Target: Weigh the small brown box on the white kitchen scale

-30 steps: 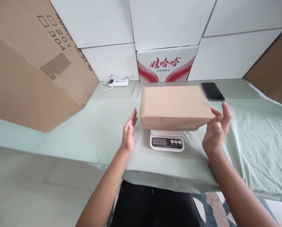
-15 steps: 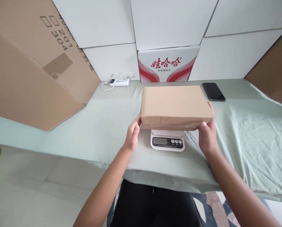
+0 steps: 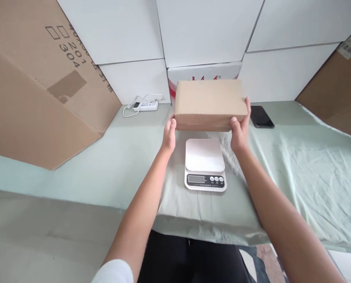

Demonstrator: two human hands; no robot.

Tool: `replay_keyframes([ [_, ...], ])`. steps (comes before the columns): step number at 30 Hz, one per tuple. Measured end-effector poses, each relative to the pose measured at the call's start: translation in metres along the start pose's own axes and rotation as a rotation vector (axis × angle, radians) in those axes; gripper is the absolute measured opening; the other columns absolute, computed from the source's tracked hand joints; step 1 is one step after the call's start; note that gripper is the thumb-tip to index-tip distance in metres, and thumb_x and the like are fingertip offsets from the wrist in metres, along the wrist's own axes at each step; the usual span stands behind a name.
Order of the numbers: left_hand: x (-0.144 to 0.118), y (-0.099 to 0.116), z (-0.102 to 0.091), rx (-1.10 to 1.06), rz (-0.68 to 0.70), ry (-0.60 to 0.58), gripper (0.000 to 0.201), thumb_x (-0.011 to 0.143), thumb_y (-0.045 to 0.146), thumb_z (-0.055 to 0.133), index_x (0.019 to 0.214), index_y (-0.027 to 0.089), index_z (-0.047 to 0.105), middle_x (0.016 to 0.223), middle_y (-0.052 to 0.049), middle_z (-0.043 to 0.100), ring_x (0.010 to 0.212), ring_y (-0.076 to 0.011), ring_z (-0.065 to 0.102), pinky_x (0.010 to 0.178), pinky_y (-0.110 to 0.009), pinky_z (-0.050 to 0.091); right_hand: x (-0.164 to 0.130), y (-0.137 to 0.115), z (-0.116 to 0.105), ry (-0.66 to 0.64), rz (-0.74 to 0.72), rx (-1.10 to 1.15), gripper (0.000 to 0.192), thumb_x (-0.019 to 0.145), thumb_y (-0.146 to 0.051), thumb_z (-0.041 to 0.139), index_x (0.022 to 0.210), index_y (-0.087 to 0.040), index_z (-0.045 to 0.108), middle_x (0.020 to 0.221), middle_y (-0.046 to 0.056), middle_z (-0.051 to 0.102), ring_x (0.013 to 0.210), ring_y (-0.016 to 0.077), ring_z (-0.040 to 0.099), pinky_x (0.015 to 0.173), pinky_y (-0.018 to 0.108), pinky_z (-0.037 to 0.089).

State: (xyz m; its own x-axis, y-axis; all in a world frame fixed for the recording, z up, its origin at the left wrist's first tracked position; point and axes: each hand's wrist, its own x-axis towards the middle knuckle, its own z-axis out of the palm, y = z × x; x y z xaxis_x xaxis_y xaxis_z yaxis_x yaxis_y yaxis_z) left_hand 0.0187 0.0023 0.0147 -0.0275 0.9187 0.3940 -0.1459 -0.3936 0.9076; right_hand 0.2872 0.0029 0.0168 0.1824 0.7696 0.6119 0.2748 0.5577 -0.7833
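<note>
A brown cardboard box [image 3: 209, 98] is held between both of my hands, beyond the scale and in front of the back wall. My left hand [image 3: 170, 133] grips its left side near the front corner, fingers partly hidden behind it. At the front right corner, my right hand [image 3: 240, 127] clasps the box with the thumb on its front face. Nearer to me, the white digital kitchen scale [image 3: 205, 155] rests on the cloth with its weighing plate bare. Its small grey display [image 3: 196, 179] shows no digits that I can make out.
A black phone [image 3: 262, 116] lies to the right. On the left are a white power strip with a cable [image 3: 146, 106] and a large carton [image 3: 31, 102]. Another carton [image 3: 337, 86] stands at right. Behind the held box is a red-and-white carton [image 3: 203, 71]. Pale green cloth [image 3: 128, 157] covers the table.
Both hands have carried the cardboard box up and away from me, off the area above the scale. The scale's plate, hidden before, now shows fully. The view has shifted slightly.
</note>
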Motion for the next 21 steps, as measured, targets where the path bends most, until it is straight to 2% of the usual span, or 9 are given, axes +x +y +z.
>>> replay_keyframes([
  [3,0.002,-0.026,0.0,-0.012,-0.049,0.008,0.088,0.092,0.095,0.057,0.148,0.029,0.07,0.169,-0.013,0.065,0.172,-0.0355,0.045,0.141,-0.054,0.038,-0.006,0.027,0.006,0.015,0.043,0.007,0.114,0.084,-0.095,0.057,0.178,-0.036,0.029,0.186,0.009,0.039,0.179,0.0373,0.031,0.149,0.065,0.023],
  [6,0.001,-0.037,0.002,-0.044,-0.099,0.006,0.093,0.09,0.098,0.056,0.15,0.029,0.069,0.171,-0.012,0.064,0.171,-0.0354,0.047,0.14,-0.054,0.039,-0.009,0.04,0.005,0.039,0.068,0.001,0.114,0.082,-0.096,0.06,0.176,-0.035,0.034,0.186,0.009,0.041,0.179,0.0362,0.03,0.149,0.064,0.022],
  [13,0.006,-0.049,0.003,-0.068,-0.184,0.024,0.095,0.088,0.101,0.053,0.147,0.029,0.07,0.169,-0.012,0.067,0.171,-0.0382,0.047,0.139,-0.054,0.042,-0.007,0.045,0.007,0.037,0.128,-0.027,0.114,0.085,-0.091,0.063,0.178,-0.034,0.029,0.187,0.01,0.04,0.177,0.0342,0.036,0.149,0.062,0.024],
  [21,0.006,-0.054,0.001,-0.064,-0.215,0.019,0.089,0.091,0.098,0.053,0.142,0.028,0.072,0.163,-0.012,0.072,0.169,-0.0379,0.051,0.139,-0.054,0.043,-0.006,0.058,0.006,0.007,0.105,-0.057,0.107,0.088,-0.09,0.061,0.176,-0.037,0.032,0.186,0.009,0.042,0.173,0.0363,0.041,0.146,0.067,0.027],
])
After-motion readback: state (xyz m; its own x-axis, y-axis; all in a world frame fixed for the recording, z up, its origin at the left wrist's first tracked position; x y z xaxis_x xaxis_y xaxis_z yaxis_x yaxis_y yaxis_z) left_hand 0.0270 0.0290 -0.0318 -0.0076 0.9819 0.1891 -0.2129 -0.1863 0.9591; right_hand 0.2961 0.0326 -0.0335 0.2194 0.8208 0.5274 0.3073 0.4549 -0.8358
